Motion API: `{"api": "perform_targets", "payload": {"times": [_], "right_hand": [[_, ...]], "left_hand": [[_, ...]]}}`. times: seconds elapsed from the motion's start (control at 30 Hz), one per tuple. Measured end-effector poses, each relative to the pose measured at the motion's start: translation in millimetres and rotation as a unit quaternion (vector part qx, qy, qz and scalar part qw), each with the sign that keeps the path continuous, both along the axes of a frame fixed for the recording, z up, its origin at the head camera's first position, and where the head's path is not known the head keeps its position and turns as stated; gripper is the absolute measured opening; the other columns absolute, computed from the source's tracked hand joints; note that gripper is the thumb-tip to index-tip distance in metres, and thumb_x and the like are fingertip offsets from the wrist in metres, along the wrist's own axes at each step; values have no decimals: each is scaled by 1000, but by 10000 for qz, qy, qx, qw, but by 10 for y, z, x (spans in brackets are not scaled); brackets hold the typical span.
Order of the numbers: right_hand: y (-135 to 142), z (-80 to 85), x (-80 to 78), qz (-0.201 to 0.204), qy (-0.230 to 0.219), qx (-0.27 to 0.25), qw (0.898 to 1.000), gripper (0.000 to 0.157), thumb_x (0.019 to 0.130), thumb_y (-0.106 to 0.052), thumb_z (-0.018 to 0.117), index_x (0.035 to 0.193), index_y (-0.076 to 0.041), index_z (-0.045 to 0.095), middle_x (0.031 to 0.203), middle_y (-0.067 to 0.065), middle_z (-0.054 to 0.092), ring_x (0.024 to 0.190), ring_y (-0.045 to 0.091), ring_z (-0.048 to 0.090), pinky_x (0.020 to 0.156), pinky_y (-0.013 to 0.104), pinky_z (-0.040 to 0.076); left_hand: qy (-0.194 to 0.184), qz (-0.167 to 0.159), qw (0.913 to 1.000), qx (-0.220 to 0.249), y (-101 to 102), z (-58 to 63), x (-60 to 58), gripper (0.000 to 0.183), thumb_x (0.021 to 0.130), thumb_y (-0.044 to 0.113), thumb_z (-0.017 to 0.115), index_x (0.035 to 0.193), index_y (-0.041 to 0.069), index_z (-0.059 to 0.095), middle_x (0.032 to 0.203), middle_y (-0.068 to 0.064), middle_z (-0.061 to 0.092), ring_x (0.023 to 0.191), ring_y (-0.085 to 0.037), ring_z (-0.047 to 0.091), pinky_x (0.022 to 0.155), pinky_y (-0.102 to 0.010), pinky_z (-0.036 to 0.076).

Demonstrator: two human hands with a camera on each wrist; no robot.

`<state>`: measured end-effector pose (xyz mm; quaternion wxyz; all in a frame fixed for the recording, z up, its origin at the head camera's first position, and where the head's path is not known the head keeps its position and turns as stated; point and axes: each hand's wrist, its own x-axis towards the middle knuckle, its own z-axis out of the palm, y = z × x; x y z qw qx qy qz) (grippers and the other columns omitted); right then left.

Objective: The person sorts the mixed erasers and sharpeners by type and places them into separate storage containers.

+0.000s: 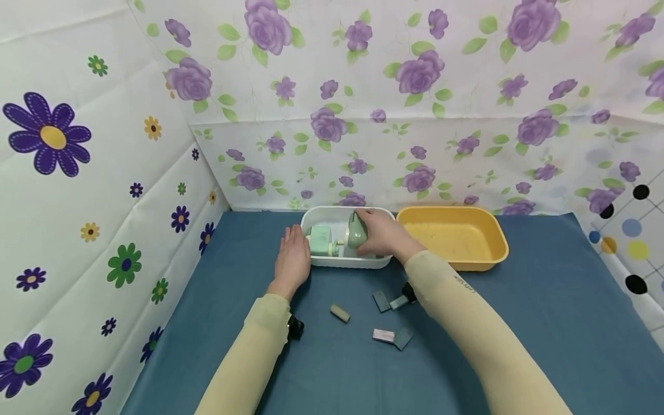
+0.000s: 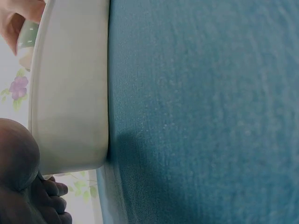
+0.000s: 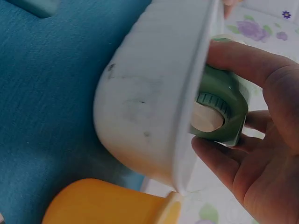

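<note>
While the left hand (image 1: 292, 258) lies with its fingers extended against the left end of a white plastic tub (image 1: 350, 263), the right hand (image 1: 383, 231) grips a green device (image 1: 357, 232) at the tub's right half. The right wrist view shows the thumb and fingers on opposite sides of this device, which has a ridged collar (image 3: 214, 103) and a cream knob (image 3: 207, 117). Part of it rises above the tub's rim; whether its lower end touches the bottom cannot be told. In the left half of the tub, just beside the left fingers, sits a pale green boxy object (image 1: 320, 240) with a yellowish stem-like part at its right side. The left hand grasps nothing.

To the right of the white tub, near its end, stands a yellow tub (image 1: 441, 236). Both tubs rest toward the back of a blue cloth-covered surface (image 1: 332, 374), in front of a floral backdrop (image 1: 467, 86). Nearer the person, between the forearms, small blocks lie scattered: a beige block (image 1: 339, 313) by itself, a dark grey block (image 1: 381, 301) beside a pale grey one, and a pinkish block (image 1: 383, 335) next to a slate-coloured block (image 1: 403, 338).
</note>
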<state>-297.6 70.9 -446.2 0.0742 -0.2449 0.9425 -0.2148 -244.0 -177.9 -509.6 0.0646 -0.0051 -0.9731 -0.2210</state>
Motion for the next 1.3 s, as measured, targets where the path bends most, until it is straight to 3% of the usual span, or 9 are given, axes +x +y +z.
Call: {"api": "perform_targets", "payload": {"times": [0.3, 0.57, 1.03, 1.3], "right_hand": [[-59, -143, -72, 116, -366, 492, 9981, 101, 84, -27, 90, 168, -7, 36, 164, 18, 45, 143, 35, 50, 111, 48, 50], [-99, -195, -85, 54, -548, 790, 9954, 94, 88, -24, 85, 167, -5, 37, 160, 18, 51, 141, 33, 52, 114, 47, 47], [-68, -159, -86, 105, -861, 728, 9936, 100, 90, -26, 83, 170, -4, 27, 168, 20, 39, 152, 35, 41, 123, 47, 39], [-6, -103, -68, 391, -946, 538, 9933, 99, 94, -28, 82, 170, 0, 24, 171, 20, 33, 157, 36, 33, 127, 47, 33]], "left_hand": [[-34, 18, 10000, -23, -3, 0, 14, 56, 119, 21, 34, 164, -11, 28, 169, -28, 31, 161, -41, 22, 131, -54, 21], [-49, 32, 10000, -33, 3, -11, 28, 56, 119, 22, 35, 164, -11, 28, 169, -28, 32, 161, -40, 22, 131, -53, 20], [-104, 59, 9999, 17, 9, -5, 20, 57, 119, 24, 32, 165, -10, 26, 171, -27, 28, 162, -39, 19, 133, -50, 16], [-67, 46, 10000, 47, 8, -16, 5, 57, 119, 24, 32, 165, -10, 25, 171, -27, 28, 162, -40, 19, 133, -50, 17]]}}
